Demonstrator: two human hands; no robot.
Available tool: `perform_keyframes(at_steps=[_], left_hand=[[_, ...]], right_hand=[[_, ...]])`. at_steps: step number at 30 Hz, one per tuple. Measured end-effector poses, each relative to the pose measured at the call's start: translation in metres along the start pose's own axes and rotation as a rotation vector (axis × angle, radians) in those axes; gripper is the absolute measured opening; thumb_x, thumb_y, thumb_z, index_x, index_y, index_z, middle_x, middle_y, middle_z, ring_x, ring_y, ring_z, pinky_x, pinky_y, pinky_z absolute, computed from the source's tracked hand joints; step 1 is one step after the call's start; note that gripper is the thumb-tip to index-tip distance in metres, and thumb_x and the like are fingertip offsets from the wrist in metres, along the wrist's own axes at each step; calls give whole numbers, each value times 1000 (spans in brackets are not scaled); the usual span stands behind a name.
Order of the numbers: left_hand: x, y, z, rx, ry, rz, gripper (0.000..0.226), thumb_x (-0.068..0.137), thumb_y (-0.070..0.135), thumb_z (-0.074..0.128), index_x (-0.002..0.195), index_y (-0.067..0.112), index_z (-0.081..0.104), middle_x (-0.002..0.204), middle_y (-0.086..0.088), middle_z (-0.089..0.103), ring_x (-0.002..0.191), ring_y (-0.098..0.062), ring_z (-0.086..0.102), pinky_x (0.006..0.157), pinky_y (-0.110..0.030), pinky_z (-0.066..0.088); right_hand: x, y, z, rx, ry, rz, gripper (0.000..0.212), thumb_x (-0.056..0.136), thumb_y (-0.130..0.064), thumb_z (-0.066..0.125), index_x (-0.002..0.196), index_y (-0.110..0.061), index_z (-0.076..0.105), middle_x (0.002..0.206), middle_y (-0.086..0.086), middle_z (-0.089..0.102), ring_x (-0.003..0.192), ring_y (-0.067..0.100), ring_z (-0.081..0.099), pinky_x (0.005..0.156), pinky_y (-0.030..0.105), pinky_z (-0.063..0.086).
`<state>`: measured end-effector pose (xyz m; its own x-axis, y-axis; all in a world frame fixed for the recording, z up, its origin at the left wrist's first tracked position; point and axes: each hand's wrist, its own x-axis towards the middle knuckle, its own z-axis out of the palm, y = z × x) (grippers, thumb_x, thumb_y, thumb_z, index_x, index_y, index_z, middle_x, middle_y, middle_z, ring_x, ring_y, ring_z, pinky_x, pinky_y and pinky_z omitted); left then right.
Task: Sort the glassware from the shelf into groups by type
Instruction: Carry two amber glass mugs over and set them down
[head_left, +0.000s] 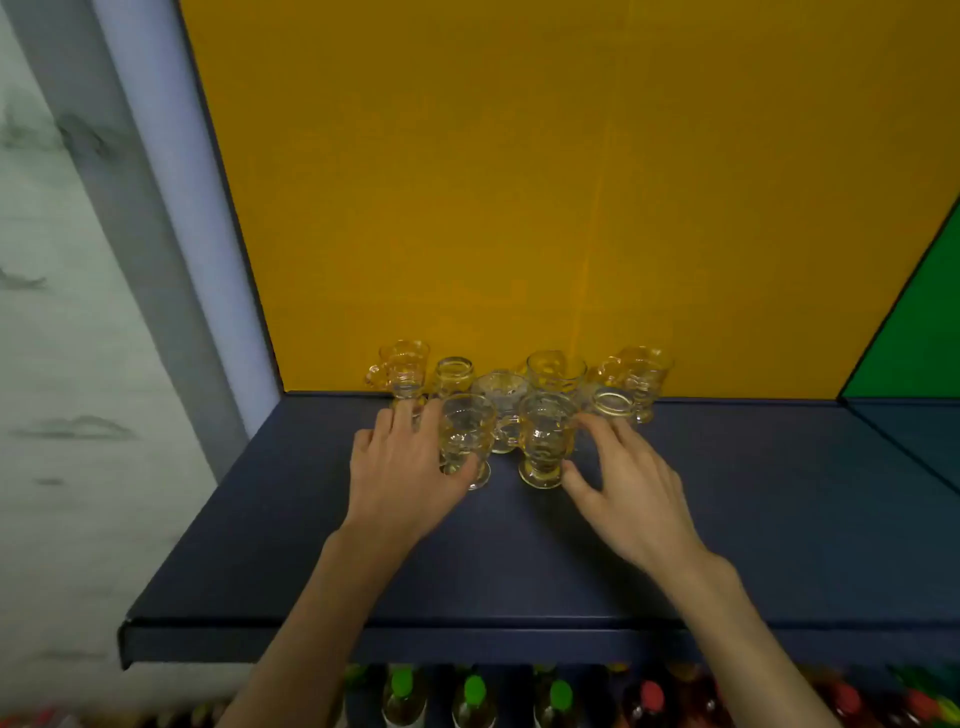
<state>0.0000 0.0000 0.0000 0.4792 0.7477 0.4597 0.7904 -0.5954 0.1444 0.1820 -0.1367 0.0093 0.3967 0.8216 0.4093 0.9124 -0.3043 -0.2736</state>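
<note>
against a yellow back panel, clear footed and handled glasses are clustering on the dark blue shelf. left hand is gripping one footed glass; right hand is spreading wide, fingers touching another footed glass.

Two footed glasses stand before the others, on the shelf.
</note>
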Motion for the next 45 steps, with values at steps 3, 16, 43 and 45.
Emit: perform_keyframes(at_steps=[3, 16, 43, 45], left_hand=[[11, -2, 11, -25, -48, -27, 83, 83, 73, 52, 149, 23, 39, 134, -1, 53, 125, -25, 50, 98, -42, 41], [17, 6, 20, -448, 39, -202, 83, 57, 75, 74, 124, 27, 60, 107, 12, 70, 102, -12, 66, 97, -44, 46], [-18, 110, 0, -1100, -153, -86, 67, 49, 44, 97, 106, 42, 63, 99, 15, 67, 93, -2, 63, 75, -22, 48], [-20, 138, 2, -1126, -187, -49, 67, 47, 46, 97, 105, 43, 62, 99, 13, 67, 94, -5, 64, 77, -25, 51]], right_hand=[[8, 2, 7, 59, 11, 44, 66, 93, -43, 57, 150, -23, 31, 143, -2, 50, 127, 22, 52, 90, 36, 47], [29, 19, 49, 485, -54, 236, 70, 73, -57, 76, 131, -28, 49, 120, -14, 63, 110, 9, 61, 94, 38, 51], [-38, 68, -51, 659, 297, 508, 50, 63, -47, 89, 104, -30, 67, 104, -12, 70, 96, 4, 65, 77, 22, 52], [-58, 89, -68, 638, 341, 544, 50, 64, -50, 88, 104, -32, 66, 106, -12, 69, 99, 3, 64, 79, 23, 51]])
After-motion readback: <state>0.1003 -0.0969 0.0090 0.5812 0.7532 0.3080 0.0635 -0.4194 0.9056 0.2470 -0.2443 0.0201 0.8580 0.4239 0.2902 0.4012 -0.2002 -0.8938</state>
